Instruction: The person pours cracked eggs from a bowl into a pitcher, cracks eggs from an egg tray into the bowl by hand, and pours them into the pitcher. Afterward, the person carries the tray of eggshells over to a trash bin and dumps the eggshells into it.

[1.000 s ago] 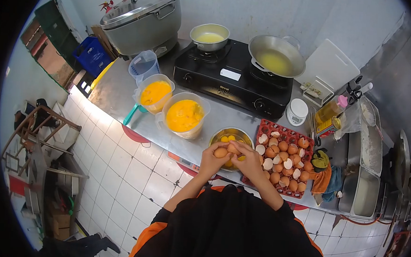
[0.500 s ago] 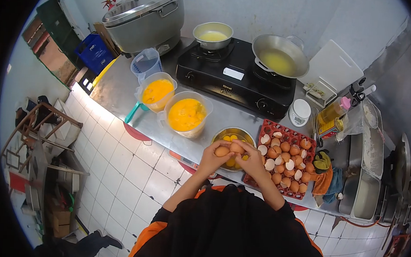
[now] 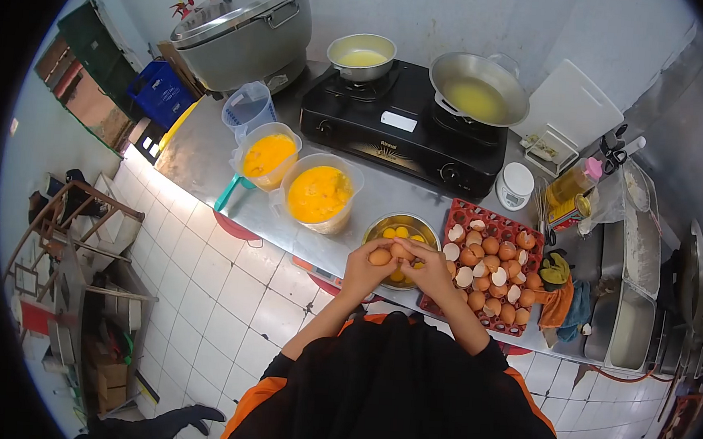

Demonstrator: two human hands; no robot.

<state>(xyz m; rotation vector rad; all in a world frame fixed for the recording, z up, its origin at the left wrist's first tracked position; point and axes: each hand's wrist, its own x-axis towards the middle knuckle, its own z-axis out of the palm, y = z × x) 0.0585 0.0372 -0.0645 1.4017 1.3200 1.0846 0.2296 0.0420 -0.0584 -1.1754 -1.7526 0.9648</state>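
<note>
My left hand (image 3: 362, 270) holds a brown egg (image 3: 380, 257) over the near-left part of a steel bowl (image 3: 432, 239). My right hand (image 3: 430, 273) has its fingers on a second brown egg (image 3: 400, 251), which the left fingertips also touch. Several yolks (image 3: 401, 232) lie in the bowl beneath. Right of the bowl stands a red egg tray (image 3: 458, 214) filled with brown eggs and cracked shells. Two jugs of beaten egg, a larger one (image 3: 319, 195) and a smaller one (image 3: 268, 156), stand to the left.
A black two-burner stove (image 3: 388, 145) carries a small pan (image 3: 361, 57) and a wok (image 3: 478, 94). An empty jug (image 3: 248, 108) and a large pot (image 3: 245, 44) stand left. A scale (image 3: 515, 186), bottle (image 3: 573, 180) and cloths (image 3: 557, 300) lie right. Another person's legs (image 3: 154, 426) show at lower left.
Both hands stay together over the bowl, with small finger shifts around the right-hand egg. The other person's feet have moved slightly right. The view has shifted a little.
</note>
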